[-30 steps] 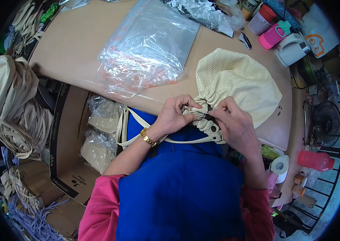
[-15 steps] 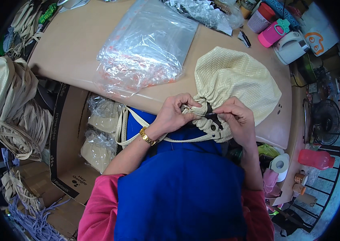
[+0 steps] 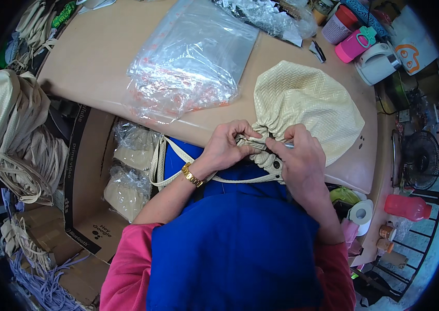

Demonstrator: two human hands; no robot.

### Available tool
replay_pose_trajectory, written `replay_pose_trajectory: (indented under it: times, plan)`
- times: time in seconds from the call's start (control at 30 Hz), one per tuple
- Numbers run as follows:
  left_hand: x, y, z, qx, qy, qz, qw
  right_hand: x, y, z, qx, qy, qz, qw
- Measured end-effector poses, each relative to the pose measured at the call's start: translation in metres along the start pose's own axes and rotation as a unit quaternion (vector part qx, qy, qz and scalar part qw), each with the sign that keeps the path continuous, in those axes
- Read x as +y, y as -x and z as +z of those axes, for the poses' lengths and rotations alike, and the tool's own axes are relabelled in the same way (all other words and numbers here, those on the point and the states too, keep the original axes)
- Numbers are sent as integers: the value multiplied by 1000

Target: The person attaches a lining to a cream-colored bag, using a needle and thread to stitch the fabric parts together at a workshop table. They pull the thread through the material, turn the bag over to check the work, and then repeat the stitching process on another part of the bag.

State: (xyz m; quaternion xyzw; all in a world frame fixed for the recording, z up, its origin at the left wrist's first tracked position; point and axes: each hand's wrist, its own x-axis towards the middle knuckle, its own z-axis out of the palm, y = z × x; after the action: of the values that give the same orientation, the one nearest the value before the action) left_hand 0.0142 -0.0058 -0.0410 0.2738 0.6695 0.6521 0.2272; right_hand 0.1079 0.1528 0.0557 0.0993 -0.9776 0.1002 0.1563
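A cream woven bag with a gathered mouth lies over the table's near edge, its mouth toward me. My left hand is closed, thumb and fingers pinching the gathered rim. Just beside it, my right hand is closed around a slim silvery tool, mostly hidden by the fingers; its kind cannot be made out. The tool's front end meets the gathers by the left fingertips. Dark snaps show on the rim below. A cream strap loops from the bag across my lap and under my left wrist.
Clear plastic bags lie on the tan table. An open cardboard box at left holds wrapped cream bags. More cream bags hang beyond it. A pink bottle and white kettle stand far right.
My right hand has turned, its back now facing up, and moved closer to the left fingers. The silvery tool now shows in its grip. My left hand keeps its pinch.
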Motion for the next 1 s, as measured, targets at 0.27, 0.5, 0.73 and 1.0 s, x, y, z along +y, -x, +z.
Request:
replay_pose_trajectory:
  times: [0.27, 0.5, 0.73, 1.0]
  plan:
    - [-4, -1, -1, -4, 5, 5, 1000, 10, -10, -16, -72, -22, -28, 997]
    - [-1, -1, -2, -5, -14, 13, 1000, 15, -1, 2, 9, -118, 50, 992]
    - [-1, 0, -1, -4, -3, 6, 1000, 20, 1, 13, 18, -79, 40, 996]
    - [0, 0, -2, 1, -26, 31, 999, 37, 7, 10, -33, -375, 128, 918]
